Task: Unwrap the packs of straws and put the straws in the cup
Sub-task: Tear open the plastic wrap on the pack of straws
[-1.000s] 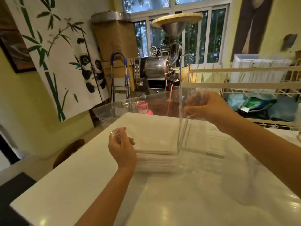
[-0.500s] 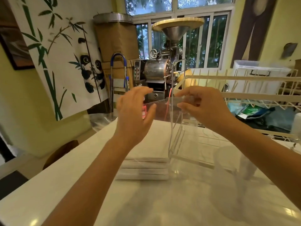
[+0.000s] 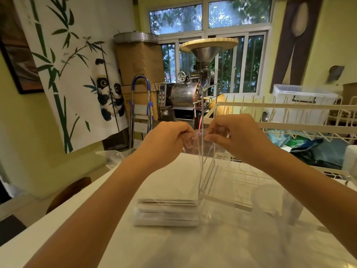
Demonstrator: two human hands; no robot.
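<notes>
While pinching the top edge of a clear wrapper [image 3: 199, 140] between left hand [image 3: 168, 140] and right hand [image 3: 237, 140], both closed on the film and raised together, apparently pulling it apart to open a pack. Lying below the hands on the white table [image 3: 58, 225]: stacked straw packs [image 3: 168, 211]; standing below the right wrist, a translucent cup [image 3: 270, 198], awaiting straws.

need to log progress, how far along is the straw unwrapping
Early on. Done: nothing that shows; no loose straws can be seen, and the clear cup at right looks empty. In hand: the left hand and right hand pinch the top of a clear wrapper between them, seemingly pulling it open. Left: the stack of wrapped packs on the table.
</notes>
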